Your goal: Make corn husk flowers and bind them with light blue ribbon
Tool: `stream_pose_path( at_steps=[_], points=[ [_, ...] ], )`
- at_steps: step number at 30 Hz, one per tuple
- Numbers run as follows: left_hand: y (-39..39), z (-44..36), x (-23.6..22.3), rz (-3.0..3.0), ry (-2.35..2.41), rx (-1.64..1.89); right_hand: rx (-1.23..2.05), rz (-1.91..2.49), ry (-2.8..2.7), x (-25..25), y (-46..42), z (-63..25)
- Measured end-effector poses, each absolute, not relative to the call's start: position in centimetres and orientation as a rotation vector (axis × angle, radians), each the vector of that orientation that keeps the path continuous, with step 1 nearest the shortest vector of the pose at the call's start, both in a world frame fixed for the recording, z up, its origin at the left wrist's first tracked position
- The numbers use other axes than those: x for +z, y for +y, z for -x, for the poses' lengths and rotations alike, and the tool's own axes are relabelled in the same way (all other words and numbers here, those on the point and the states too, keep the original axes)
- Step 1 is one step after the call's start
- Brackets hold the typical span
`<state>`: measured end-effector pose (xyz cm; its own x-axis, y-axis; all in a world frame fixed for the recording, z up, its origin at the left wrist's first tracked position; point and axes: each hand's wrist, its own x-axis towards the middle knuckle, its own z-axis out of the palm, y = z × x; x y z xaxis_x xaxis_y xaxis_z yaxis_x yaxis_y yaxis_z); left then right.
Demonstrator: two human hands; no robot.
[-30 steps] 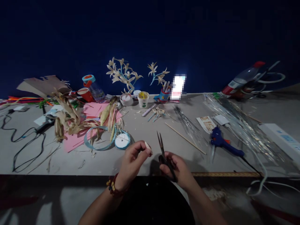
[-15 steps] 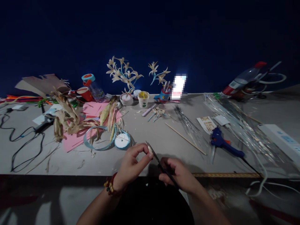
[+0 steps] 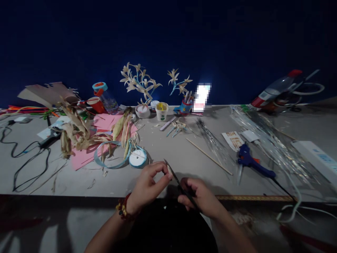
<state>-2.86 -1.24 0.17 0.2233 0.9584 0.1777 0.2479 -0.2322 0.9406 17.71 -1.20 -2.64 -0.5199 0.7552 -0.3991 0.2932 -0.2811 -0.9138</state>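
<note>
My left hand (image 3: pixel 149 184) pinches a small pale piece of corn husk (image 3: pixel 169 169) between thumb and fingertips, near the table's front edge. Dark scissors (image 3: pixel 176 179) are gripped in my right hand (image 3: pixel 201 196), their tips pointing up and left. The blades lie against the husk piece and look nearly closed; whether they are cutting it I cannot tell. My fingers cover most of the piece and part of the scissors' handles. A ribbon spool (image 3: pixel 137 158) with loose blue ribbon (image 3: pixel 98 161) lies beyond my left hand. To the right of it is a thin wooden stick (image 3: pixel 209 156).
Dried corn husks (image 3: pixel 76 130) lie on pink paper (image 3: pixel 81 156) at left. Husk flowers (image 3: pixel 139 82) stand behind a paper cup (image 3: pixel 161 111). At right are a blue glue gun (image 3: pixel 252 163), its trailing cord, thin wires (image 3: pixel 213 137), plastic-wrapped strands (image 3: pixel 273 147) and a bottle (image 3: pixel 273 89).
Both hands stay in nearly the same place, with the husk piece and the scissors still held. The scissor blades look slightly closer together. The whole view has shifted a little.
</note>
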Motion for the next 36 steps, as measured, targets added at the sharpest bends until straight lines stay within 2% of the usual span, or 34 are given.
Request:
stream_pose_path(
  at_steps=[12,16,21,28,32,36],
  points=[
    [-1.1,2.9,0.1,-1.624,1.119,1.026,1.756,1.291,-1.658,-3.6,-1.4,-17.6],
    [-1.1,3.0,0.2,-1.627,1.091,0.998,1.732,1.305,-1.456,-3.9,-1.4,-17.5],
    [-1.0,2.9,0.1,-1.675,1.028,0.885,1.576,1.097,-1.246,-2.4,-0.4,-16.8],
    [-0.9,2.7,0.3,-1.745,1.000,0.774,1.663,0.922,-1.228,-2.1,0.8,-16.4],
    [-0.8,3.2,0.3,-1.707,1.021,0.835,1.718,0.944,-1.128,-2.5,0.7,-16.7],
    [-0.9,3.3,-0.8,-1.453,1.012,1.050,1.677,0.973,-1.090,-2.2,0.2,-16.7]
  ],
)
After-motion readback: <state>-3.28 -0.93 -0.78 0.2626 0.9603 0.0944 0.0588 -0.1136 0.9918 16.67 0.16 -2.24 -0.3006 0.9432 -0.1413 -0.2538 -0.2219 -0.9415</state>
